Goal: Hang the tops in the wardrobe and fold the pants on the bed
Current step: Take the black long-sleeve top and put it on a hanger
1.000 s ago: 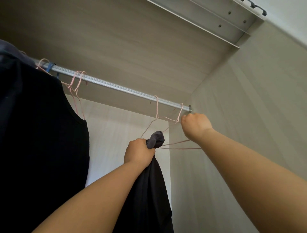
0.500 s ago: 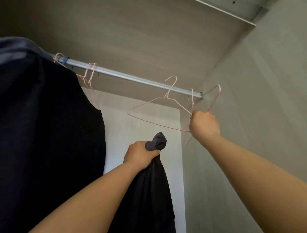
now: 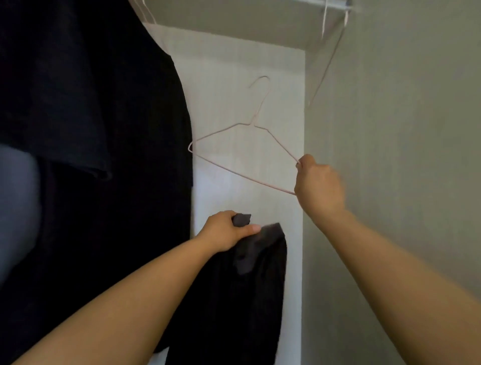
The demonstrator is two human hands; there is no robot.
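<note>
No readable text, label, brand, number or sign shows anywhere.

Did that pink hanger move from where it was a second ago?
Yes. The pink hanger is off the rail and lower, held by the right hand well beneath it.

Wardrobe interior, viewed from the front. The left side is occupied by hung garments (image 3: 91, 130), in front of the back panel (image 3: 234, 65). The right side is closed by the right wall (image 3: 403, 130). The rail (image 3: 335, 2) is seen at the top right corner. A hung hanger (image 3: 324, 70) is suspended from it, close to the right wall. A held hanger (image 3: 252, 125) is gripped at its right end by the right hand (image 3: 318, 187), below the rail. The top (image 3: 242, 299) is gripped at its upper edge by the left hand (image 3: 229, 230), below the held hanger, between the hung garments and the right wall.
</note>
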